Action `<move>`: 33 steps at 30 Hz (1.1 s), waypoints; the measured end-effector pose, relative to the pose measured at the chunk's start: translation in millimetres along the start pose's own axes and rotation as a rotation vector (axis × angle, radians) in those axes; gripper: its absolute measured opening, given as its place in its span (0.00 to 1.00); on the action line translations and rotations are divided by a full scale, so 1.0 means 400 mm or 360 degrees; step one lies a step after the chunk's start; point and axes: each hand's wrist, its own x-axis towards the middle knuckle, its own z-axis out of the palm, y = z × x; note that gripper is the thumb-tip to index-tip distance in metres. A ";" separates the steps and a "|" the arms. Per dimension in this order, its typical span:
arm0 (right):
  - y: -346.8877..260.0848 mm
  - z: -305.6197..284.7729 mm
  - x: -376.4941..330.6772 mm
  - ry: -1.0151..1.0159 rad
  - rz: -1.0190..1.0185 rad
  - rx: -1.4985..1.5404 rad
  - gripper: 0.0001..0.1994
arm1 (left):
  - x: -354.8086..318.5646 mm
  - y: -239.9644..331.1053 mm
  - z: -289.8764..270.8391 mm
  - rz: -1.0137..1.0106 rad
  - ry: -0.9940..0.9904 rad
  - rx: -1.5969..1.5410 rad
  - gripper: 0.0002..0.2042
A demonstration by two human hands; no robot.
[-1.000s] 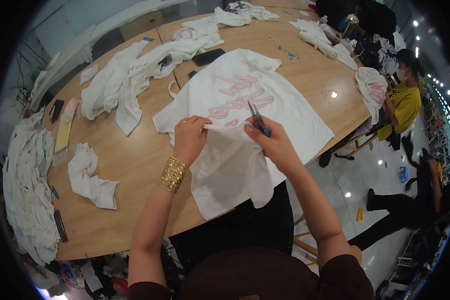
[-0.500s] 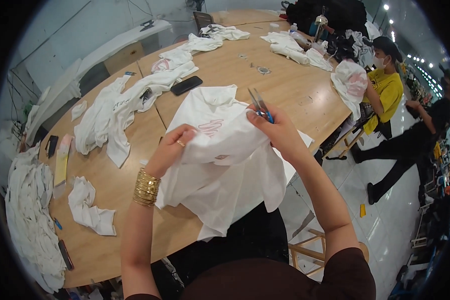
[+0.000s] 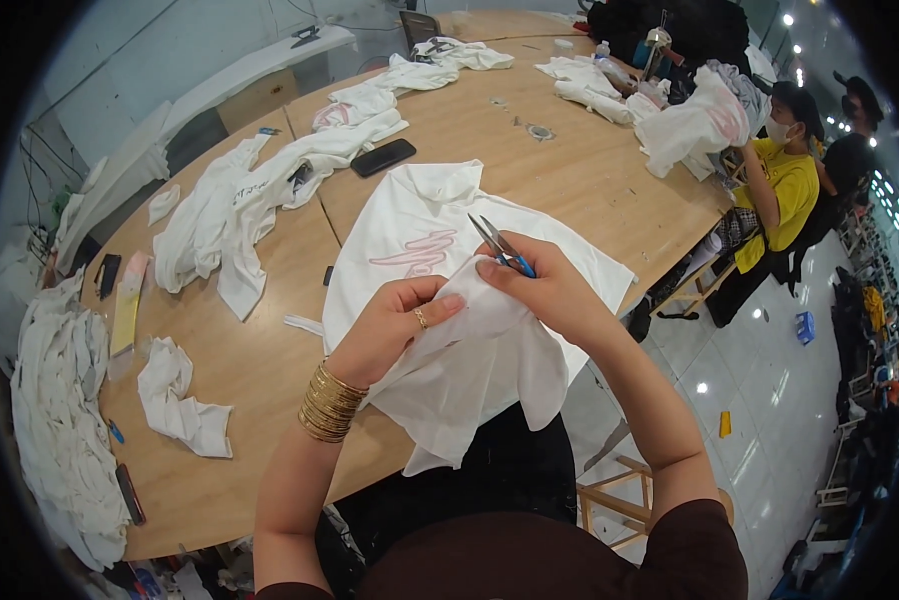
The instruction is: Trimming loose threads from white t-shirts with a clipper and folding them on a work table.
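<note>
A white shirt (image 3: pixel 370 225) with a pink print lies on the near table edge, its lower folds hanging over my lap. Gathered cloth is pinched between the thumb and fingers of my left hand (image 3: pixel 410 318). My right hand (image 3: pixel 542 290) is closed around small blue-handled scissors (image 3: pixel 507 248), blades pointing up and to the left. Its thumb also presses on the shirt's fabric beside the left fingers. The two hands are close together, and part of the raised cloth is hidden behind them.
White garments (image 3: pixel 210 220) lie along the table's (image 3: pixel 280 400) left side, by a black phone (image 3: pixel 383 157). A pile of white cloth (image 3: pixel 60 430) hangs at the left edge. A co-worker in a yellow top (image 3: pixel 785 190) sits right, handling a white garment (image 3: pixel 695 125). A wooden stool (image 3: pixel 620 500) stands nearby.
My left hand has moved right, close to my right hand, and now pinches the bunched cloth. The shirt's printed part lies flatter on the table. The co-worker's garment has been lifted and spread.
</note>
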 end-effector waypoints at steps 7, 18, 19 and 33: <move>0.006 0.012 0.007 -0.0007 -0.0061 0.0074 0.11 | 0.001 -0.009 -0.004 0.0185 0.0069 0.0249 0.10; -0.089 -0.101 0.016 0.0744 -0.0241 -0.0240 0.09 | 0.009 -0.080 -0.169 0.0392 0.0618 0.2104 0.11; -0.112 -0.118 0.018 0.0808 -0.0222 -0.0097 0.08 | 0.006 -0.093 -0.207 0.0273 0.0656 0.2281 0.10; -0.325 -0.411 0.128 0.1151 -0.0672 -0.0214 0.12 | 0.048 -0.008 -0.462 0.0240 0.1180 0.1343 0.11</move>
